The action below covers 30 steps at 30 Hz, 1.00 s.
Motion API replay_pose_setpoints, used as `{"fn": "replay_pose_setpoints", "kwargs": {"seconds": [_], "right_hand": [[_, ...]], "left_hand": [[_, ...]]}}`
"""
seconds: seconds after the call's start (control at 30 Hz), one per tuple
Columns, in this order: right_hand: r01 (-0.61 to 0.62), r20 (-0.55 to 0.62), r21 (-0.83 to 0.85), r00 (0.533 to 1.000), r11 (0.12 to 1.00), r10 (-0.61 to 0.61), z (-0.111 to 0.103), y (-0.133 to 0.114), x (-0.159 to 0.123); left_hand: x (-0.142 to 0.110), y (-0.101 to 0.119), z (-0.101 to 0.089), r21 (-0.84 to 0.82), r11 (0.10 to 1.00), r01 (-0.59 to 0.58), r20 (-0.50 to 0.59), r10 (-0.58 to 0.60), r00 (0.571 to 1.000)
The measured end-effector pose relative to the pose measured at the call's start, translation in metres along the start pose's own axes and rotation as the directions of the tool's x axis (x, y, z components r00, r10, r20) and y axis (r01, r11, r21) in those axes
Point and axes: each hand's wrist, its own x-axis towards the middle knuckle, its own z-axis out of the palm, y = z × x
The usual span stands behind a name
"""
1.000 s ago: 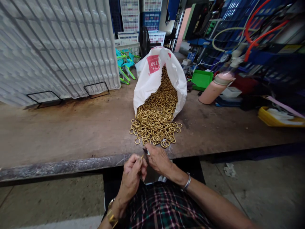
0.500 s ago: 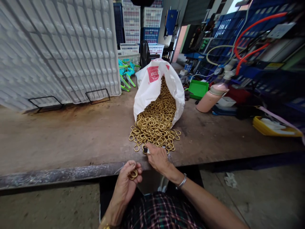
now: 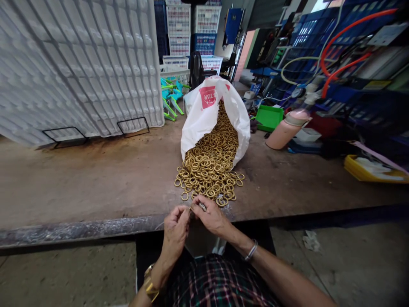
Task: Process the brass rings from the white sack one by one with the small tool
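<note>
Close together at the table's front edge, my left hand (image 3: 175,232) and my right hand (image 3: 213,216) meet at the fingertips. Between them shows a tiny gold-coloured bit (image 3: 191,209), probably the edge of a brass ring. My left fingers are closed, their backs hiding most of what they hold. The right thumb and fingers pinch too, with a small pale thing (image 3: 202,207) among them whose kind I cannot make out. Just beyond my hands, a heap of brass rings (image 3: 209,170) spills from a white plastic sack (image 3: 198,128) lying on its side.
Ridged white panels (image 3: 105,64) stand at the left on the wooden table (image 3: 96,179), by black wire stands (image 3: 132,127). To the right are a green tray (image 3: 269,118), a pink bottle (image 3: 284,132) and a yellow tray (image 3: 367,172). Stacked crates (image 3: 206,21) rise behind.
My right hand has drawn back from the heap to my left hand. The left hand has risen and turned, and the rings seen in it before are now mostly hidden.
</note>
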Motion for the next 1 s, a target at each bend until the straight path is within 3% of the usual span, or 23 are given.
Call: {"fn": "replay_pose_setpoints", "kwargs": {"seconds": [0.13,0.3,0.63,0.77,0.87,1.0], "right_hand": [[-0.017,-0.027,-0.015,1.0,1.0,0.016,0.0018,0.001,0.0011],[-0.057,0.012,0.081,0.998,0.995,0.056,0.0019,0.0011,0.0],[-0.039,0.033,0.097,0.999,0.995,0.036,0.0012,0.0018,0.0008],[-0.005,0.025,-0.193,1.0,0.981,0.01,-0.0008,0.0013,-0.0003],[0.086,0.127,-0.49,0.992,0.867,-0.027,-0.0014,0.0014,-0.0045],[0.132,0.199,-0.648,0.98,0.75,0.0,0.0007,0.0017,-0.0088]], "left_hand": [[-0.0027,-0.0002,-0.0036,0.063,0.997,0.05,0.065,-0.055,0.996],[-0.0041,-0.0007,-0.0035,-0.091,0.989,0.119,0.191,-0.1,0.977],[-0.0069,0.0005,-0.0017,-0.158,0.972,0.173,0.18,-0.145,0.973],[-0.007,-0.003,-0.0047,-0.108,0.987,0.121,0.15,-0.104,0.983],[-0.0059,-0.0047,-0.0073,-0.055,0.996,0.068,0.127,-0.06,0.99],[-0.0057,-0.0046,-0.0086,0.017,0.999,0.033,0.109,-0.035,0.993]]}}
